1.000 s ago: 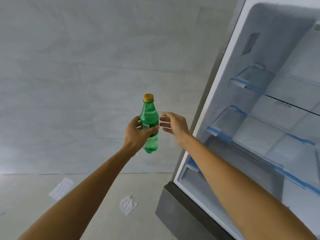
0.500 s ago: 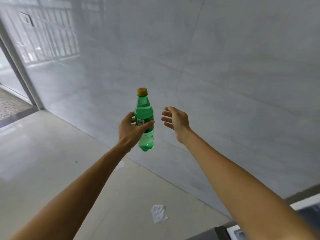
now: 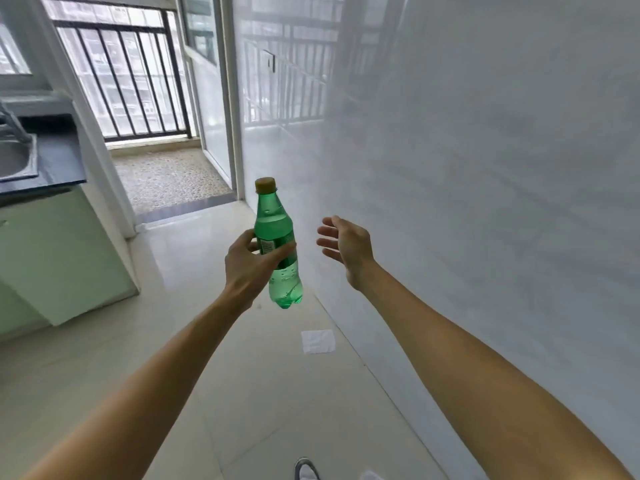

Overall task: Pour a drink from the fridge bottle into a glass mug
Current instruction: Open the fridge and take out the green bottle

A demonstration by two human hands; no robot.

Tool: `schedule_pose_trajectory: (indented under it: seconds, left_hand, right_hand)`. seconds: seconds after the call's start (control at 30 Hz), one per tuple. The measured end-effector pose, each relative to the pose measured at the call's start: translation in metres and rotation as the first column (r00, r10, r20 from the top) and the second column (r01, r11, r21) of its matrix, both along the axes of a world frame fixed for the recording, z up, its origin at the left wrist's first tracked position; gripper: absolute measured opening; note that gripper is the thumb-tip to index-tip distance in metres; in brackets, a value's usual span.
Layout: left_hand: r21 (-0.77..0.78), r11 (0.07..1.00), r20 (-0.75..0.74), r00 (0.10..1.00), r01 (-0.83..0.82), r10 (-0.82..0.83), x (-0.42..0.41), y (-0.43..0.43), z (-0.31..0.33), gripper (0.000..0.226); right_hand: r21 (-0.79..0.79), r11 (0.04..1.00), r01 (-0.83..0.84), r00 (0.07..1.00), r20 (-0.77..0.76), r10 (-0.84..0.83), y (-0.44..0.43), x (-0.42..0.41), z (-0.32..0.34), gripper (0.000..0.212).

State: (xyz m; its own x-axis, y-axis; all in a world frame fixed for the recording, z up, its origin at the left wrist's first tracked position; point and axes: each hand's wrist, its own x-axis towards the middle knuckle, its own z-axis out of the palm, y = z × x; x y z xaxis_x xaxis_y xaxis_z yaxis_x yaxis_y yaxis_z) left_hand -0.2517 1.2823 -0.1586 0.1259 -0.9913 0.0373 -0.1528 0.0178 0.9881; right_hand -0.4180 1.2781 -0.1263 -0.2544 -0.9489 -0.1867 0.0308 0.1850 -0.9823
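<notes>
view swung left to doorway | left fingers wrap bottle | right fingers spread, empty

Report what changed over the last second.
The view swung left: the open fridge has left the picture, and a counter with a sink and a balcony doorway have come in. Nothing was taken or let go. The left hand still grips the green bottle upright, cap on; the right hand stays open beside it, apart.

- single head cam, wide-angle, faces fwd & down.
- close on left hand & right hand, mid-frame.
- far end: balcony doorway, top left.
</notes>
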Motion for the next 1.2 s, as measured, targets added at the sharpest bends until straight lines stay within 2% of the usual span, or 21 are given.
schedule_pose_trajectory:
  seconds: [0.27,0.5,0.7,0.87,1.0,1.2]
  left_hand:
    - [-0.041,0.959,0.039,0.959,-0.280,0.282,0.060,-0.037,0.000,0.051]
    - [-0.024,0.849,-0.005,0.849,-0.528,0.528,0.122,-0.018,0.001,0.051]
    - [-0.002,0.674,0.016,0.674,-0.738,0.738,0.184,0.022,-0.003,0.049]
    - [-0.008,0.527,0.019,0.527,-0.850,0.850,0.242,0.063,-0.010,0.046]
    - [0.018,0.407,0.015,0.408,-0.913,0.913,0.298,0.094,-0.021,0.039]
    - [0.027,0.282,-0.040,0.281,-0.959,0.959,0.376,0.135,-0.019,0.033]
  right_hand:
    - [-0.016,0.952,-0.304,0.951,0.048,0.305,-0.093,0.065,0.001,0.026]
    - [-0.022,0.826,-0.563,0.823,0.070,0.563,-0.129,0.148,0.000,0.031]
    - [0.010,0.687,-0.727,0.685,0.079,0.724,-0.118,0.239,-0.012,0.022]
    - [0.017,0.539,-0.842,0.538,0.079,0.839,-0.094,0.325,-0.022,0.021]
    - [0.028,0.444,-0.895,0.445,0.047,0.894,-0.064,0.393,-0.030,0.021]
    - [0.012,0.340,-0.940,0.340,0.011,0.940,-0.030,0.493,-0.019,0.022]
